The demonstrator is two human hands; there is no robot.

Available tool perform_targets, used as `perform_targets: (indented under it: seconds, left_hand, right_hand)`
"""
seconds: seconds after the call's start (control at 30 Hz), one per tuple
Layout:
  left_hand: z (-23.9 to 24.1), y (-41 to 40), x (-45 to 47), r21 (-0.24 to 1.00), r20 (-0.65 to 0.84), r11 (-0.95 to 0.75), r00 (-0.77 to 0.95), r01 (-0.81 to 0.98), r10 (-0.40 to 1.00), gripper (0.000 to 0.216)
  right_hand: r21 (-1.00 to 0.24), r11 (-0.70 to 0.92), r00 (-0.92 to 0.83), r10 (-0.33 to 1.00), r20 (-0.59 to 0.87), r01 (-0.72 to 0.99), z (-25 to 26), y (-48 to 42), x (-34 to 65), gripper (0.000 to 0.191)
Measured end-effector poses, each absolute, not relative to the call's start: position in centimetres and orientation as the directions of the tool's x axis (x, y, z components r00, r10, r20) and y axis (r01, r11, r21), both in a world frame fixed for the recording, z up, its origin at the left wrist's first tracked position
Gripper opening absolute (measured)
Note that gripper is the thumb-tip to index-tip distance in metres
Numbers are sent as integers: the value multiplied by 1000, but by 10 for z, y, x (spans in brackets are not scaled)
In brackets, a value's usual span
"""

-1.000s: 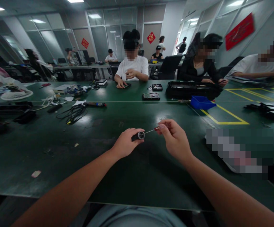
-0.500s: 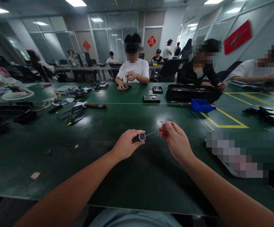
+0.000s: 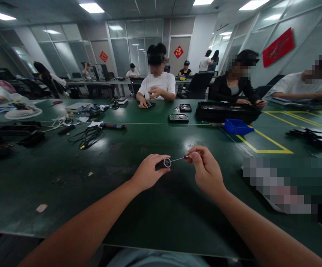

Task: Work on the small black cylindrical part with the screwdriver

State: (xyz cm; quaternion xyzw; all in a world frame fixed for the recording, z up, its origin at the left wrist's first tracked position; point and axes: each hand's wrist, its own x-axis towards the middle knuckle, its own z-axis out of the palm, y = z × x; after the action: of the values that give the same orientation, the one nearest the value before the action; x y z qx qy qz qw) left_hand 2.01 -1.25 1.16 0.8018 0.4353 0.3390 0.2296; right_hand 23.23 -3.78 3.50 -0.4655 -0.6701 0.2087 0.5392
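My left hand [image 3: 147, 172] is wrapped round a small dark cylinder [image 3: 167, 162] whose silver-rimmed round end faces right. Between thumb and fingers, my right hand [image 3: 207, 167] grips a thin screwdriver [image 3: 177, 160] with a reddish handle end. Its slender metal shaft points left, and its tip reaches the cylinder's rimmed end; I cannot tell how far inside it goes. Both hands are above the green table [image 3: 116, 215], and the fingers hide most of the screwdriver's handle and the cylinder's body.
A coiled black cable [image 3: 87, 137] and an electric screwdriver [image 3: 113, 126] lie ahead on the left. Farther off are hard drives [image 3: 178, 118], a blue bin [image 3: 237, 127] and a long black housing [image 3: 224, 110]. Co-workers sit across the table. A blurred-out object [image 3: 278, 187] lies at right.
My right hand has turned slightly, and the screwdriver shaft now lies flatter, with more of the handle showing. My left hand keeps the cylinder in nearly the same place.
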Motion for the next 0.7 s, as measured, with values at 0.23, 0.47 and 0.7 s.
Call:
perform_targets:
  seconds: [0.23, 0.47, 0.7]
  left_hand:
    - [9, -12, 19, 665, 359, -532, 400, 525, 843, 41]
    - [7, -11, 19, 655, 358, -547, 424, 521, 832, 39]
    - [7, -12, 20, 662, 346, -544, 434, 516, 832, 40]
  right_hand:
    - [-700, 528, -103, 827, 553, 482, 41, -42, 232, 14]
    - [-782, 514, -162, 856, 490, 353, 42, -45, 234, 19]
    - [-798, 451, -18, 874, 485, 400, 39, -40, 234, 22]
